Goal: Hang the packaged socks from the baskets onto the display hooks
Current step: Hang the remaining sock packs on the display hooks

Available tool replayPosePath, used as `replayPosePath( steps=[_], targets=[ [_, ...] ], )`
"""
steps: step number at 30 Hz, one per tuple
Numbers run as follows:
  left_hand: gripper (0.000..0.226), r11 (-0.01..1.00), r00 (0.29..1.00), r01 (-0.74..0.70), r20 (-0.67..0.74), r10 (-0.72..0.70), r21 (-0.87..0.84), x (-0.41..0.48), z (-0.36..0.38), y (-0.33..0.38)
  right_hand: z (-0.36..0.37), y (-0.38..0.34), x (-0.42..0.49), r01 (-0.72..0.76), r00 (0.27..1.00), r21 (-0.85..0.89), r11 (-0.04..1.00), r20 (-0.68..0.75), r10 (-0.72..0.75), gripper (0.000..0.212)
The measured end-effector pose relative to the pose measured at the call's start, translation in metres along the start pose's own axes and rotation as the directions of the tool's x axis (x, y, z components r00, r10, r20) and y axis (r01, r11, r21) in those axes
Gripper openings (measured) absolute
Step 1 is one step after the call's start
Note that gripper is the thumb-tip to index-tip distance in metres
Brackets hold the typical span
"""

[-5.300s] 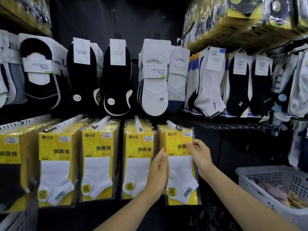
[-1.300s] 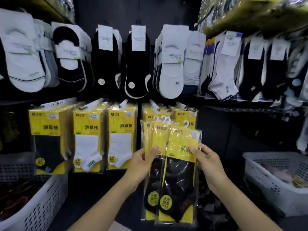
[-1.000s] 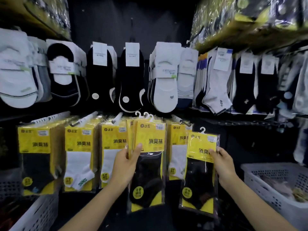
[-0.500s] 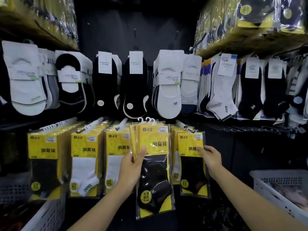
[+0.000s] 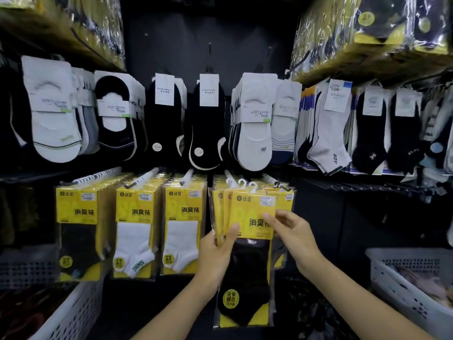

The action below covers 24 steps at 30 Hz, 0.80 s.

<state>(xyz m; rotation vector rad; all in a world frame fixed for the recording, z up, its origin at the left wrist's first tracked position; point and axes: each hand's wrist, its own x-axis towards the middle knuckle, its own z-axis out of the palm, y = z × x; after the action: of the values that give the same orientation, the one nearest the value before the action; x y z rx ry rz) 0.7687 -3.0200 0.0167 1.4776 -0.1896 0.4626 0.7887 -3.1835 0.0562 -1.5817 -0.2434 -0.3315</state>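
Note:
My left hand (image 5: pixel 215 253) grips a small stack of yellow sock packs (image 5: pixel 247 212) with black socks inside, thumb pressed on the front pack. The stack's white hangers (image 5: pixel 241 184) stand just below the tip of a white display hook (image 5: pixel 229 174). My right hand (image 5: pixel 294 236) reaches in from the right and its fingertips touch the front pack's yellow card. Behind that hand, another yellow pack (image 5: pixel 285 196) hangs on the rightmost hook (image 5: pixel 270 179).
Full rows of yellow packs (image 5: pixel 183 217) hang on hooks to the left. Loose socks on cards (image 5: pixel 255 123) hang in the row above. A white basket (image 5: pixel 392 288) stands at lower right and another basket (image 5: pixel 73 312) at lower left.
My right hand hung one black-sock pack on the rightmost hook, let it go and came back to the stack. My left hand shifted the stack slightly right.

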Motion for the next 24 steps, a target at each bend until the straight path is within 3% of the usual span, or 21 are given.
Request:
replayPosePath(
  steps=[3, 6, 11, 15, 17, 21, 24],
  targets=[
    [0.04, 1.0, 0.999, -0.001, -0.043, 0.0, -0.028, -0.003, 0.002, 0.005, 0.002, -0.004, -0.005, -0.017, 0.999, 0.036, 0.999, 0.035, 0.015, 0.025],
    [0.037, 1.0, 0.999, 0.011, -0.042, -0.011, -0.009, -0.004, -0.004, 0.007, -0.004, -0.001, -0.005, -0.133, 0.988, 0.086, 0.987, 0.087, 0.125, 0.023],
    [0.034, 0.997, 0.994, -0.036, -0.1, 0.043, 0.073, 0.003, -0.019, 0.009, -0.034, 0.02, 0.005, -0.209, 0.973, 0.065, 0.976, -0.085, 0.214, 0.015],
    [0.025, 0.992, 0.992, -0.058, -0.107, 0.069, 0.108, 0.018, -0.026, 0.01, -0.065, 0.025, 0.026, -0.154, 0.958, -0.043, 0.987, -0.251, 0.139, 0.011],
    [0.031, 0.993, 0.99, -0.049, -0.124, 0.062, 0.107, 0.026, -0.025, 0.009, -0.076, 0.023, 0.041, -0.121, 0.95, -0.063, 0.991, -0.295, 0.097, 0.011],
    [0.048, 0.997, 0.987, -0.022, -0.157, 0.034, 0.075, 0.034, -0.017, 0.006, -0.081, 0.019, 0.067, -0.113, 0.953, -0.086, 0.99, -0.292, 0.083, 0.015],
    [0.046, 0.996, 0.982, -0.022, -0.184, 0.037, 0.083, 0.038, -0.015, 0.003, -0.071, 0.018, 0.079, -0.075, 0.976, -0.155, 0.985, -0.216, 0.04, 0.015]
  ],
)
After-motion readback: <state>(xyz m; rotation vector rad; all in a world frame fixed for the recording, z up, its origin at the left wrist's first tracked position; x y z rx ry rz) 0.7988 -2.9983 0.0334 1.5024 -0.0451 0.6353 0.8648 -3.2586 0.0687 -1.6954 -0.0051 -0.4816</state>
